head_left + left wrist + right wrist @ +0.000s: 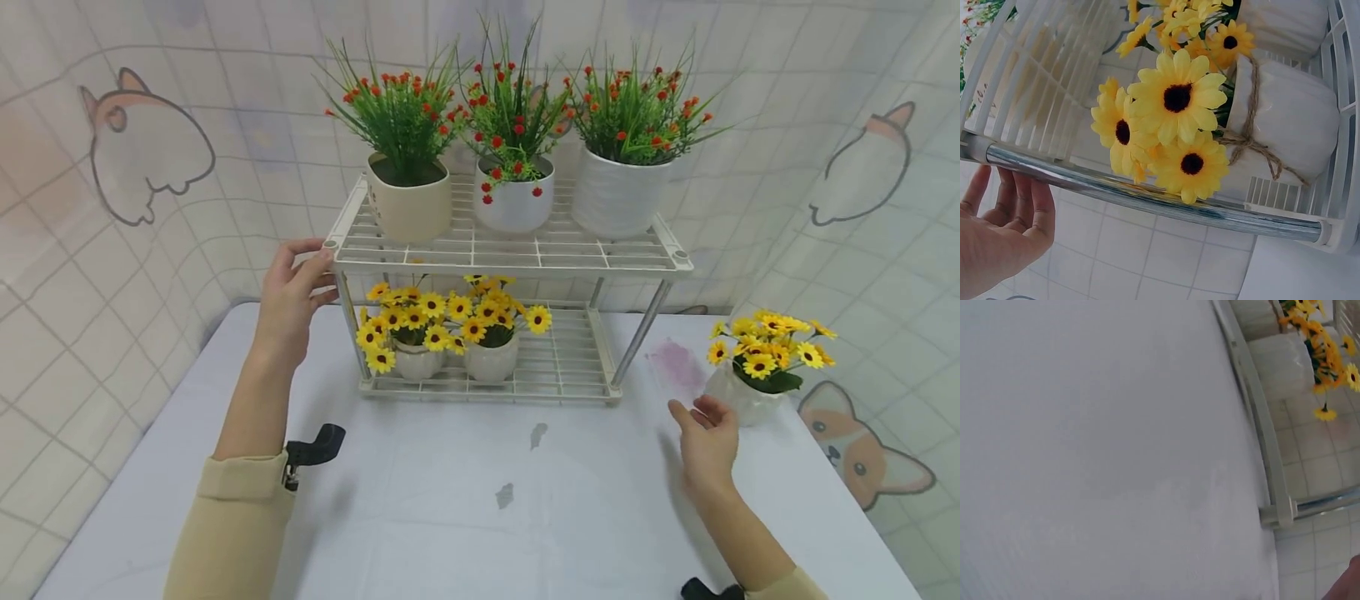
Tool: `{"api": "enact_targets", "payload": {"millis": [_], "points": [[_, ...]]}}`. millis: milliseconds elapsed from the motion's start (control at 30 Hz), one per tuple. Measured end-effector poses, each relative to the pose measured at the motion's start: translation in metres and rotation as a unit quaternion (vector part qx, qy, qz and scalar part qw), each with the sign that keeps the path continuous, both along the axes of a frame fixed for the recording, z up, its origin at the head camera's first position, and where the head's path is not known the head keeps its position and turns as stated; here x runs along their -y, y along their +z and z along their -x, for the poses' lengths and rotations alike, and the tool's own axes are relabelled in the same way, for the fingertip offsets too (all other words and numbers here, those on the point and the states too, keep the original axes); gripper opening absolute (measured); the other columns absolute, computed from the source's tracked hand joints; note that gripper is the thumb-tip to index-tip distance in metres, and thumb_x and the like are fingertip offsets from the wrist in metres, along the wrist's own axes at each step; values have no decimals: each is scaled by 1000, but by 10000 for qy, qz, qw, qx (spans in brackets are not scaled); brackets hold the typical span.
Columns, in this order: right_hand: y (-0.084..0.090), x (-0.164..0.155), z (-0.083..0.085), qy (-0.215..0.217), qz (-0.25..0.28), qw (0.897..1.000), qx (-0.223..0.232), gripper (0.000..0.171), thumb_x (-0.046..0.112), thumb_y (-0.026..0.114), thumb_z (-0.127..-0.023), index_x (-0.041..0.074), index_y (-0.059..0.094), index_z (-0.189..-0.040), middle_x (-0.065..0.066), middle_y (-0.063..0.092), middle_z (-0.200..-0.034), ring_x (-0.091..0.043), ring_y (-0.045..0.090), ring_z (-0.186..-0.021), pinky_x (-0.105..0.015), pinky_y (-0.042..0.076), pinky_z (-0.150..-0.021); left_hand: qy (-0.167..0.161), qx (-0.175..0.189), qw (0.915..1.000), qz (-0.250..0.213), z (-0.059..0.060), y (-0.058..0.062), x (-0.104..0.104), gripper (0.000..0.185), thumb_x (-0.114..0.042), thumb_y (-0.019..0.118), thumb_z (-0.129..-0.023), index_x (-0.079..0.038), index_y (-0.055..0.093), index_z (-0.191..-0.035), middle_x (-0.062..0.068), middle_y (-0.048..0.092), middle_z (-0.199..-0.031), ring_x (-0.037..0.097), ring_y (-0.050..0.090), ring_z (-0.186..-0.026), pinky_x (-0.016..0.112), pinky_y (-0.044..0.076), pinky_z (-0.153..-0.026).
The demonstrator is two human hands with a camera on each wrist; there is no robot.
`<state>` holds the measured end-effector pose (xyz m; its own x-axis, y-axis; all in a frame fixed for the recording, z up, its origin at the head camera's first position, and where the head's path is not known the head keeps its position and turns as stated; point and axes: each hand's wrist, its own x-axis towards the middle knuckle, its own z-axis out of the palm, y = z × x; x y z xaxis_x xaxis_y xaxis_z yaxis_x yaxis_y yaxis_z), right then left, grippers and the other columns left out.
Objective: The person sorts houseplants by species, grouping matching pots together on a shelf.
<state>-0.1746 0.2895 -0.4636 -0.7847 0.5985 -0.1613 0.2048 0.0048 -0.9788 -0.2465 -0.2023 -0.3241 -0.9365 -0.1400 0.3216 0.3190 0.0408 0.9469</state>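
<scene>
A white two-tier wire rack (pixel 510 250) stands on a white table (pixel 450 500). Three pots of green plants with red berries (pixel 517 125) sit on its top shelf. Two white pots of yellow sunflowers (pixel 450 325) sit on the lower shelf; the left wrist view shows one pot (pixel 1285 125) tied with twine. My left hand (pixel 296 287) touches the rack's top left corner with relaxed fingers (pixel 1022 206), beside a chrome leg (pixel 1147 197). My right hand (pixel 705 433) hovers open just left of a third sunflower pot (pixel 750 392) on the table, holding nothing.
A patterned curtain (pixel 150 167) with cartoon animals encloses the table on all sides. A faint purple stain (pixel 675 367) marks the table by the rack's right leg. In the right wrist view, bare table (pixel 1097 456) and the rack's lower frame (pixel 1260 431) show.
</scene>
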Motion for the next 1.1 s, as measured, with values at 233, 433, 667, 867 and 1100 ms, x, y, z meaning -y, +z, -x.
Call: {"api": "enact_targets", "payload": {"millis": [233,433,667,867,1100], "points": [[2,-38,4,-1278,350,9911,145,77,32,74,-95,22,19,-148,4,23,-145,-12,23,-136,-19,29,-107,0,28,10000,62,0,0,0,37,-39,58,-105,-18,51,-135,3,62,-122,21,58,-110,42,44,-102],[-2,-64,12,-1459,383,9883,223,89,34,78,-91,25,14,-153,7,21,-150,-10,21,-139,-18,29,-108,27,4,10000,73,-1,0,1,36,-39,58,-106,-18,51,-135,2,63,-121,21,59,-109,40,44,-100],[-8,-81,20,-1130,644,9903,491,106,39,82,-88,26,6,-160,2,10,-168,-13,12,-152,-20,25,-116,60,8,9999,146,-1,-1,0,37,-39,57,-106,-18,51,-135,3,62,-122,20,59,-110,39,45,-100],[-10,-87,32,-975,823,9916,227,109,30,83,-89,26,1,-160,3,8,-170,-9,11,-153,-19,22,-116,56,44,9999,138,-2,0,0,38,-40,57,-106,-17,51,-135,3,62,-122,21,58,-110,43,43,-103],[-16,-86,42,-1170,800,9899,-54,109,24,85,-86,28,4,-159,3,12,-168,-6,15,-149,-14,21,-114,33,41,10000,82,-1,0,-1,37,-39,58,-106,-18,51,-134,2,63,-120,22,58,-110,41,44,-101]]}}
